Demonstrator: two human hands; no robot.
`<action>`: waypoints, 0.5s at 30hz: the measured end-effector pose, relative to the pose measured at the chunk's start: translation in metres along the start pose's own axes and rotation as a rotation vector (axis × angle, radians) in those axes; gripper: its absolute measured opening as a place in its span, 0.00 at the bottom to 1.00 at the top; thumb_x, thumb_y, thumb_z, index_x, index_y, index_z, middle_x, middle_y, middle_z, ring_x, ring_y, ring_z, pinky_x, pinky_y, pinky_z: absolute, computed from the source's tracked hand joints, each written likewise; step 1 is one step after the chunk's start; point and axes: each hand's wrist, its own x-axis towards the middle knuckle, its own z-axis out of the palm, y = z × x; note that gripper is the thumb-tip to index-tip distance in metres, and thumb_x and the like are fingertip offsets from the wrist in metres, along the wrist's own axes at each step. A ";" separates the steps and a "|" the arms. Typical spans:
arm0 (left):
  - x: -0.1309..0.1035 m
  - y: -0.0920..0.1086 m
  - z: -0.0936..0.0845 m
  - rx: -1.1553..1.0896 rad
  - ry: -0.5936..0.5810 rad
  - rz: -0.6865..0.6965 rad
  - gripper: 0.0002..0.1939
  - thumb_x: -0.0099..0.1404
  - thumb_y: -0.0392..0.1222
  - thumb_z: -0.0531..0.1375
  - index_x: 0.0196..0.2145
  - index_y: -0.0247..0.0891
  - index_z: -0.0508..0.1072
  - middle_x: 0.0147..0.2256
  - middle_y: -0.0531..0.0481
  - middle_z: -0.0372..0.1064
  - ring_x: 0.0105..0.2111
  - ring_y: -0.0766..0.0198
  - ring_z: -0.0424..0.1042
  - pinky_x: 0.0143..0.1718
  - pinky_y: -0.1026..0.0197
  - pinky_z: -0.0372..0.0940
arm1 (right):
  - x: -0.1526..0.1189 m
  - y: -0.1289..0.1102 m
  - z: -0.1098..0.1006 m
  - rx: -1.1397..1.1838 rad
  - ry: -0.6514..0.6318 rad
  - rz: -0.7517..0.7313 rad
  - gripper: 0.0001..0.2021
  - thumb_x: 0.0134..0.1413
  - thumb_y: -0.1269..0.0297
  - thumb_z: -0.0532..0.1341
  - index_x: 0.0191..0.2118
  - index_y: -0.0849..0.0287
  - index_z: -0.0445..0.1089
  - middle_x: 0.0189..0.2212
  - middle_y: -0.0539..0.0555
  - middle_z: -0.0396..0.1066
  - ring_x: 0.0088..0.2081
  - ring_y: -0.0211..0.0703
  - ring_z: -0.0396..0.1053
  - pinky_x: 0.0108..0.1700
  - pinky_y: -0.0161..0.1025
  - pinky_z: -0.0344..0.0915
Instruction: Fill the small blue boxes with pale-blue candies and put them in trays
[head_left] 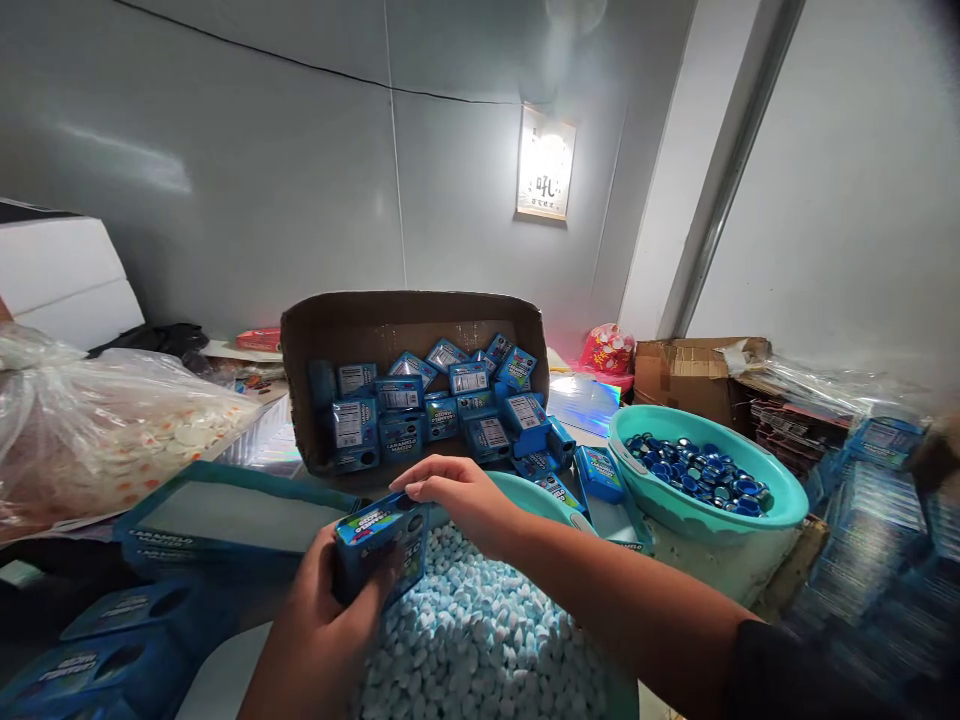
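A small blue candy box (367,522) is tilted over a heap of pale blue-white candies (487,620). My left hand (319,605) wraps round its lower part, thumb across the near side. At its upper right end my right hand (465,500) bends its fingers onto the edge; what the fingertips press there is partly hidden. The candies fill a turquoise basin (536,490) below both hands. Behind, a brown carton (412,308) lies with its open side facing me, holding many blue candy boxes (469,378), some spilling out at the right.
To the right stands another turquoise basin (787,490) of blue metallic caps (690,470). Blue flat packs (862,520) are stacked at far right. On the left are blue cartons (112,640) and a clear plastic bag (142,410). A grey wall (262,180) closes off the back.
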 end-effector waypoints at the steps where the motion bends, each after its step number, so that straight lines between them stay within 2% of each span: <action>1: -0.002 0.003 0.001 0.000 0.014 0.001 0.24 0.51 0.55 0.64 0.42 0.41 0.70 0.36 0.48 0.76 0.38 0.50 0.77 0.39 0.56 0.72 | 0.000 0.001 0.000 -0.045 0.015 -0.002 0.07 0.45 0.66 0.64 0.32 0.57 0.79 0.31 0.50 0.74 0.38 0.40 0.68 0.44 0.37 0.63; 5: -0.011 0.013 0.006 -0.029 0.049 -0.012 0.22 0.54 0.54 0.63 0.44 0.41 0.70 0.40 0.48 0.77 0.41 0.52 0.77 0.42 0.58 0.71 | 0.002 0.007 -0.002 -0.169 0.033 -0.004 0.10 0.46 0.66 0.65 0.37 0.58 0.79 0.29 0.49 0.73 0.33 0.38 0.67 0.38 0.36 0.62; 9: -0.013 0.018 0.007 -0.067 0.042 -0.025 0.23 0.54 0.54 0.64 0.44 0.41 0.70 0.40 0.48 0.77 0.42 0.52 0.77 0.40 0.59 0.71 | 0.004 0.012 -0.004 -0.217 0.037 -0.029 0.11 0.48 0.62 0.67 0.38 0.60 0.79 0.31 0.51 0.75 0.34 0.38 0.69 0.38 0.37 0.63; 15: -0.013 0.014 0.007 -0.072 0.023 -0.045 0.24 0.54 0.56 0.63 0.45 0.41 0.69 0.39 0.48 0.77 0.41 0.53 0.77 0.42 0.57 0.71 | 0.003 0.007 -0.007 -0.437 0.067 -0.209 0.07 0.52 0.63 0.67 0.34 0.59 0.80 0.35 0.53 0.73 0.37 0.40 0.70 0.39 0.37 0.65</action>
